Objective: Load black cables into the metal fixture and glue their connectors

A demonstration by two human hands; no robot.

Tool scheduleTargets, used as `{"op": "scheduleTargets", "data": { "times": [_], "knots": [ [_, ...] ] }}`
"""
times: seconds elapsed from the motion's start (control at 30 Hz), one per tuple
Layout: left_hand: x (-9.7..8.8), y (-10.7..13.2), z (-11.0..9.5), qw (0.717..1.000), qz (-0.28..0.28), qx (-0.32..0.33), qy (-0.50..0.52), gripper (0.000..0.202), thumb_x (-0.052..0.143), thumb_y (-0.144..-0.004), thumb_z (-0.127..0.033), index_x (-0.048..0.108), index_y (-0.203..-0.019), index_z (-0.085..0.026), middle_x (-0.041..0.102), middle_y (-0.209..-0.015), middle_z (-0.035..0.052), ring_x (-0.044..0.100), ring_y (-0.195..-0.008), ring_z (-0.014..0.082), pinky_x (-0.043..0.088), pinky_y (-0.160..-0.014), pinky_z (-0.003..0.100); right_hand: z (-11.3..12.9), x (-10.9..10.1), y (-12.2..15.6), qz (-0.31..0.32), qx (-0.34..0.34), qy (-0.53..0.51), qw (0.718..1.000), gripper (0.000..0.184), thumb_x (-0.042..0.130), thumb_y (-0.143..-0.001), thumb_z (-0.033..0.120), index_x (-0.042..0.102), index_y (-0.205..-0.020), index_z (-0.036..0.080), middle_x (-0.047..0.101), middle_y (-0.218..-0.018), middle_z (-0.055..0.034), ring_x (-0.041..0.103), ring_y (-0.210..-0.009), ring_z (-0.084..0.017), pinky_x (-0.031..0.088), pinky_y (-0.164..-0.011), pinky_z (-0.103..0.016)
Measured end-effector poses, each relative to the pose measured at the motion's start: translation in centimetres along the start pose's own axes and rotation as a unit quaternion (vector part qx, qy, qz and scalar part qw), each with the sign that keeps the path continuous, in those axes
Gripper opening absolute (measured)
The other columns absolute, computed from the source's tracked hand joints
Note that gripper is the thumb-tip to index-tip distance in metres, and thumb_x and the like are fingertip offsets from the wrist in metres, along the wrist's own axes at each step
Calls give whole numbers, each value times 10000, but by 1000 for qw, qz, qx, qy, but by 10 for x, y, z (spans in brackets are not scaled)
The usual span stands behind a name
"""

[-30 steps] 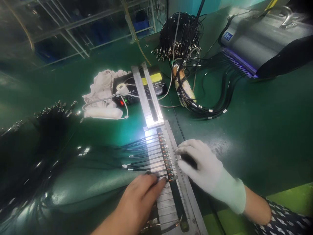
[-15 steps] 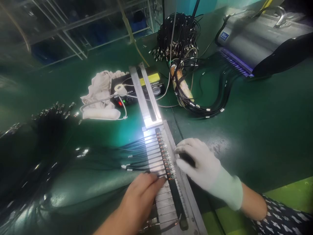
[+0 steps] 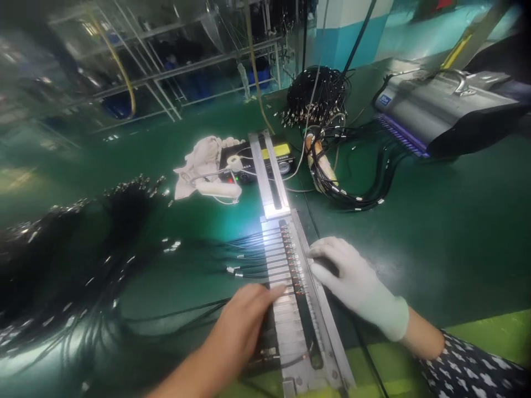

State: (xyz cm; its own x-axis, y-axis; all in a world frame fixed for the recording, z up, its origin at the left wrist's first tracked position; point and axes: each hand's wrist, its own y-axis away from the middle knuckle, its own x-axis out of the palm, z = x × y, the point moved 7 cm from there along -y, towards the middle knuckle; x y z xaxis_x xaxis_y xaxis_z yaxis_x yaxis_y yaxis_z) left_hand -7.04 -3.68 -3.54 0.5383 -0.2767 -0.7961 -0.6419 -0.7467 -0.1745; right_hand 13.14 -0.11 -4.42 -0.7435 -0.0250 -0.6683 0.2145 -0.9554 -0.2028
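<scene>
Slotted metal jig (image 3: 288,329): lower centre of the frame; looked rigid, best steadied by its rail (image 3: 331,325).
Black cables (image 3: 255,276): across its slots; likely light, springy, best pinched by the jacket, tips (image 3: 295,265) judged fragile.
Left hand (image 3: 249,309): fingertip on the jig; grip hidden, could not be told.
Right hand (image 3: 350,276): gloved, at the rail; grip likewise uncertain.
</scene>
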Motion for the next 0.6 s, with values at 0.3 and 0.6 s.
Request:
{"op": "scheduleTargets", "data": {
  "times": [0.3, 0.6],
  "knots": [
    [-10, 45, 8, 992, 19, -123, -14, 122, 523, -866, -112, 542, -799, -212, 608, -802, 13, 603, -754, 164, 526, -643, 241, -2, 2, 8, 1, -15, 10, 1000, 133, 534, -933, 222, 646, -1005, 224, 676, -1056, -75, 624, -1024, -268, 540, -897, -497],
    [-88, 62, 19, 897, -391, -206, 8, 106, 609, -921, -235, 582, -1022, -216, 600, -954, 14, 605, -852, 115, 508, -759, 172, 0, -1, 7, 4, -16, -2, 1000, 130, 533, -937, 207, 638, -1009, 229, 666, -1050, -63, 610, -1028, -253, 537, -904, -464]
  ]
}}
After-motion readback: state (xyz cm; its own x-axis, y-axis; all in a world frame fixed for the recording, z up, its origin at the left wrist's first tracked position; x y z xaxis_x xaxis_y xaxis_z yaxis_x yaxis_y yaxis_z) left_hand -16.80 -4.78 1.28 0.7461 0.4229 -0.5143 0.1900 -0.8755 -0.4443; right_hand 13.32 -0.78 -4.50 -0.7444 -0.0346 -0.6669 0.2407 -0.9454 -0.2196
